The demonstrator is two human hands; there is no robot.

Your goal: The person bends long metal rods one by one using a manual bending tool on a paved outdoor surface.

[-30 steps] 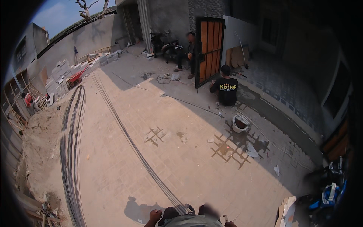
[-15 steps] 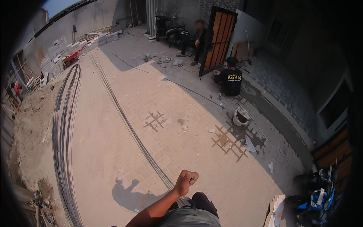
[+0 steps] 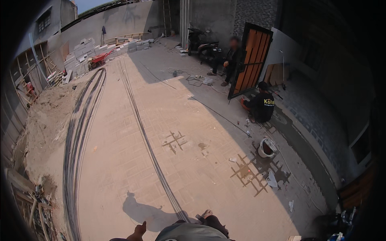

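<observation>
item 1: left hand (image 3: 140, 229), at the lower edge over the paving and holding nothing i can see; finger state too small to tell.
item 2: right hand (image 3: 206, 213), just beside the near end of the thin rod bundle (image 3: 150, 148); i cannot tell whether it is clenched or touching.
item 3: thin rod bundle, laid straight along the paving (image 3: 120, 168), likely because it is too long to store any other way.
item 4: thick rod bundle (image 3: 76, 140), curving along the sand edge.
item 5: white bucket (image 3: 266, 148), near the crouching person (image 3: 261, 106), probably kept within reach; contents unclear.
item 6: red wheelbarrow (image 3: 98, 60), by the stacked blocks (image 3: 82, 52); load not visible.
</observation>
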